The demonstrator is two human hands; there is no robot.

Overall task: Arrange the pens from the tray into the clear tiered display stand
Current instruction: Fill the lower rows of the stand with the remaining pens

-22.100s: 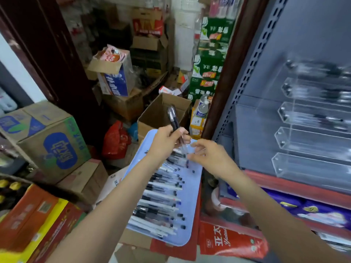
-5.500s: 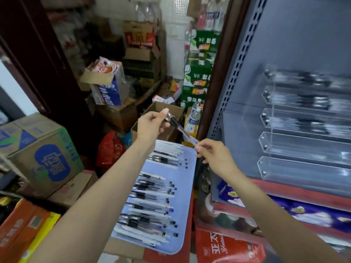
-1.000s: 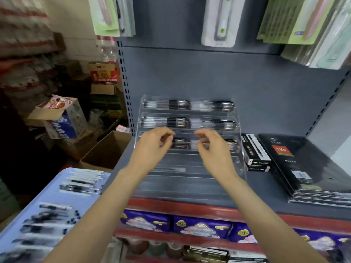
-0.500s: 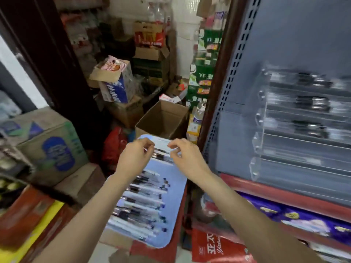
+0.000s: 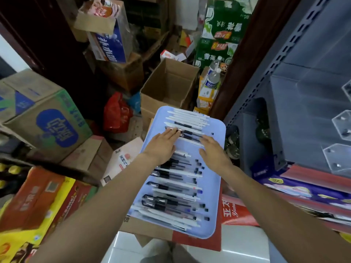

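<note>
Head view: a person's left hand [image 5: 164,144] and right hand [image 5: 212,150] lie flat, fingers straight, on pens [image 5: 187,130] near the far end of the blue tray [image 5: 218,188]; neither seems to have pinched one, though blur hides the fingertips. Sweeping could roll pens off the tray's low rim. The clear display stand [image 5: 341,128] waits at right, with open room between.

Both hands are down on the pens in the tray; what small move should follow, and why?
Probably curl the fingers to pinch the dark-grip pens under the fingertips. Left hand and right hand lie flat and open on the blue tray, holding nothing, so nothing can go to the display stand yet.
</note>
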